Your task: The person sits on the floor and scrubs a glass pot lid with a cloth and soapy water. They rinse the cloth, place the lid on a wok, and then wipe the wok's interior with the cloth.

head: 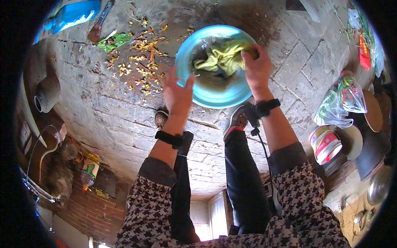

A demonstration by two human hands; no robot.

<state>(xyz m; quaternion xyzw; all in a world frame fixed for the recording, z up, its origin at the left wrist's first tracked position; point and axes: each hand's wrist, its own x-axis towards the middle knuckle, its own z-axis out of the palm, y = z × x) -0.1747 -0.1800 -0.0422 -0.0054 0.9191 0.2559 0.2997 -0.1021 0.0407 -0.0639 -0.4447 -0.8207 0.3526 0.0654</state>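
Observation:
A round light-blue basin (221,98) stands on the brick floor in front of my feet, with dark, murky water in it. A wet yellow-green cloth (228,59) lies bunched in the basin. My right hand (258,68) is at the basin's right side, its thumb and fingers on the cloth's right end near the rim. At the left rim is my left hand (178,90), its thumb and fingers spread and nothing held in it; whether it touches the rim I cannot tell.
Scattered yellow-brown scraps (145,62) and a green leaf (115,42) lie left of the basin, near a cleaver (100,23) and a blue plastic bottle (76,15). On the right are plastic bags (333,107) and a white-and-pink bucket (325,144). My shoes (161,118) are close below the basin.

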